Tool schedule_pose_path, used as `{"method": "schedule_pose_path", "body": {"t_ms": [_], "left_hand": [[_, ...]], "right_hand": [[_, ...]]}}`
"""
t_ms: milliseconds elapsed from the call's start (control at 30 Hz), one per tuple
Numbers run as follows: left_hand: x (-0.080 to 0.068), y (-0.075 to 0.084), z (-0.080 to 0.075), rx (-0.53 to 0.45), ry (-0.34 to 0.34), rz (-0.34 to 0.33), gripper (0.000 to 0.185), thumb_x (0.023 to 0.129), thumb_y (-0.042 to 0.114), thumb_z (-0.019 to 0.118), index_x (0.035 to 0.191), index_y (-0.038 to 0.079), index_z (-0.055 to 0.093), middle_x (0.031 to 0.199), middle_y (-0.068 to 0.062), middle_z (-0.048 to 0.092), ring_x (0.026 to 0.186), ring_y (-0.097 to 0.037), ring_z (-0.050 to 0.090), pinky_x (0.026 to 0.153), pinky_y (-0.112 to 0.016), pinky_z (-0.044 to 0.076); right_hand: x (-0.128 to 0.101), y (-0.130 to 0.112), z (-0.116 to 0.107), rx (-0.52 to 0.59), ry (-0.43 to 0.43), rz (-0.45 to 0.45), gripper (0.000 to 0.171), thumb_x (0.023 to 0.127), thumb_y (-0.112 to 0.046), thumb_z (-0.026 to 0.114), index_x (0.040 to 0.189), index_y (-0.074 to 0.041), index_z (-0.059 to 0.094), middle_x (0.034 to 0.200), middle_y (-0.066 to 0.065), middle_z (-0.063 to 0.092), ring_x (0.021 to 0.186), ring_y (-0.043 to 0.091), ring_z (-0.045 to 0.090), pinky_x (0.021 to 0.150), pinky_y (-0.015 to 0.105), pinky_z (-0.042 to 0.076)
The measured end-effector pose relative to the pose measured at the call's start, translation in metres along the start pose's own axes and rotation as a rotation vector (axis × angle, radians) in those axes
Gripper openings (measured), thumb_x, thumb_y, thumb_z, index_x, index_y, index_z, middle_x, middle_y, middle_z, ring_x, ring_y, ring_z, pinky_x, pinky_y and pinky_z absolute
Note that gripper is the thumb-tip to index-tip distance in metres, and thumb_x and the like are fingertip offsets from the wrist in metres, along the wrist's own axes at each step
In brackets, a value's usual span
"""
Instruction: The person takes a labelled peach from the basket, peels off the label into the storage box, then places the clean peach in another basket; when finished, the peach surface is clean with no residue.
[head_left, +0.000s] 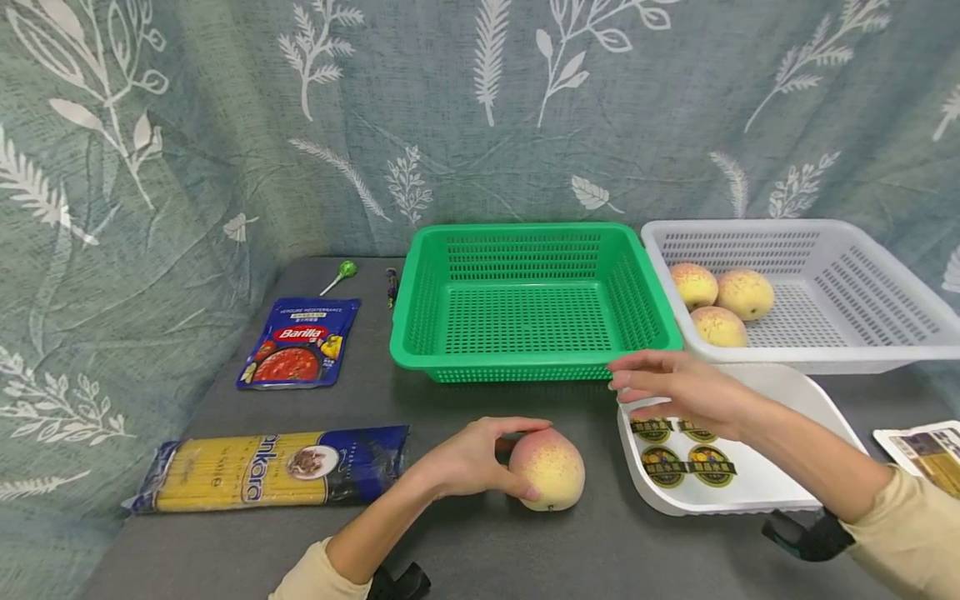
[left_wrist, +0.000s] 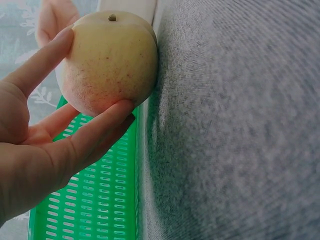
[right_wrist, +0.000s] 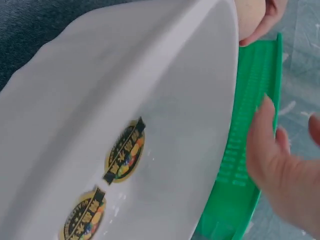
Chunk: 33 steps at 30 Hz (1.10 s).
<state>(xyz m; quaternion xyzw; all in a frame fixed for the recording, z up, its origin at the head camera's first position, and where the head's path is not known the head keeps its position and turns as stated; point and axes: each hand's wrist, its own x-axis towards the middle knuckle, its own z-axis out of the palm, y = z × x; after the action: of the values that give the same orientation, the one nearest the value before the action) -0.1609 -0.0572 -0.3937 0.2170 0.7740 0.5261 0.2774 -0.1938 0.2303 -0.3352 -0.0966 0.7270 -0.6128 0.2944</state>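
Note:
A yellow peach with a red blush (head_left: 551, 471) is at the middle front of the table. My left hand (head_left: 483, 458) grips it from the left, thumb on the near side and fingers over the far side. In the left wrist view the peach (left_wrist: 112, 60) shows its stem end, pinched between thumb and fingertips. My right hand (head_left: 686, 387) is held over the left part of a white tray (head_left: 757, 492), fingers loosely extended and holding nothing. Round black-and-gold stickers (head_left: 663, 465) lie in that tray. In the right wrist view the right hand (right_wrist: 285, 165) is beside the tray's rim.
Behind stands a green basket (head_left: 525, 364); right of it, a white basket (head_left: 862, 354) holds three peaches (head_left: 745, 294). To the left lie a spaghetti pack (head_left: 277, 468), a blue sauce pouch (head_left: 300, 342), a green lollipop (head_left: 347, 269) and a small dark item (head_left: 392, 287). A printed sheet (head_left: 926, 454) is far right.

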Motion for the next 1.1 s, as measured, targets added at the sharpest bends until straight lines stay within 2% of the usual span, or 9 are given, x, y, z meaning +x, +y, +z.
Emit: {"method": "schedule_pose_path", "body": {"t_ms": [133,233,400,567,733,867,967,1100], "left_hand": [[0.000,0.000,-0.001,-0.010,0.000,0.002,0.070,0.076,0.008,0.081,0.139,0.009,0.051,0.138,-0.009,0.048,0.123,-0.037,0.046,0.089,-0.040,0.049],[-0.001,0.000,-0.001,-0.008,0.001,0.000,0.070,0.076,0.008,0.081,0.139,0.009,0.050,0.137,-0.009,0.048,0.122,-0.037,0.046,0.090,-0.040,0.049],[-0.001,0.000,-0.001,-0.004,-0.005,0.005,0.071,0.076,0.010,0.081,0.140,0.010,0.050,0.136,-0.009,0.049,0.121,-0.037,0.047,0.089,-0.040,0.049],[-0.001,-0.001,-0.001,-0.006,-0.016,0.019,0.070,0.077,0.011,0.081,0.140,0.010,0.050,0.135,-0.007,0.051,0.120,-0.034,0.048,0.089,-0.037,0.049],[-0.001,0.001,-0.004,-0.031,-0.034,0.037,0.070,0.078,0.007,0.079,0.140,0.008,0.048,0.137,-0.010,0.048,0.122,-0.035,0.046,0.089,-0.036,0.049],[-0.008,0.009,-0.019,-0.067,-0.027,0.055,0.070,0.082,0.010,0.076,0.144,0.009,0.043,0.145,-0.012,0.039,0.128,-0.035,0.041,0.093,-0.037,0.048],[-0.020,0.020,-0.037,-0.099,0.036,0.101,0.069,0.087,0.016,0.072,0.147,0.011,0.038,0.149,-0.011,0.035,0.131,-0.033,0.039,0.096,-0.039,0.045],[-0.038,0.029,-0.064,-0.180,0.202,0.208,0.062,0.092,0.013,0.065,0.147,0.009,0.037,0.147,-0.012,0.038,0.130,-0.030,0.042,0.097,-0.039,0.045]], "right_hand": [[0.006,0.001,0.009,0.080,-0.115,0.062,0.054,0.098,-0.020,0.057,0.137,0.009,0.035,0.127,0.021,0.048,0.113,0.030,0.052,0.092,0.045,0.047],[0.013,0.005,0.021,0.109,-0.157,0.115,0.057,0.097,-0.022,0.058,0.140,0.007,0.034,0.132,0.025,0.043,0.118,0.034,0.047,0.092,0.048,0.047],[0.023,0.014,0.047,0.115,-0.156,0.193,0.061,0.095,-0.023,0.061,0.141,0.005,0.033,0.137,0.024,0.039,0.121,0.035,0.044,0.086,0.051,0.049],[0.026,0.022,0.066,0.047,-0.146,0.210,0.065,0.088,-0.021,0.070,0.139,0.004,0.037,0.126,0.022,0.046,0.104,0.032,0.056,0.078,0.050,0.053],[0.026,0.026,0.072,0.047,-0.136,0.202,0.068,0.085,-0.017,0.073,0.138,0.005,0.035,0.121,0.023,0.048,0.095,0.031,0.059,0.075,0.049,0.054],[0.027,0.027,0.072,0.055,-0.143,0.212,0.072,0.085,-0.017,0.073,0.140,0.007,0.032,0.122,0.023,0.048,0.094,0.030,0.060,0.074,0.049,0.054],[0.027,0.029,0.071,0.062,-0.147,0.214,0.073,0.086,-0.018,0.073,0.140,0.008,0.032,0.120,0.023,0.050,0.094,0.030,0.060,0.074,0.048,0.054],[0.026,0.032,0.069,0.083,-0.155,0.202,0.072,0.086,-0.018,0.072,0.140,0.008,0.032,0.118,0.023,0.052,0.095,0.030,0.060,0.075,0.048,0.054]]}}
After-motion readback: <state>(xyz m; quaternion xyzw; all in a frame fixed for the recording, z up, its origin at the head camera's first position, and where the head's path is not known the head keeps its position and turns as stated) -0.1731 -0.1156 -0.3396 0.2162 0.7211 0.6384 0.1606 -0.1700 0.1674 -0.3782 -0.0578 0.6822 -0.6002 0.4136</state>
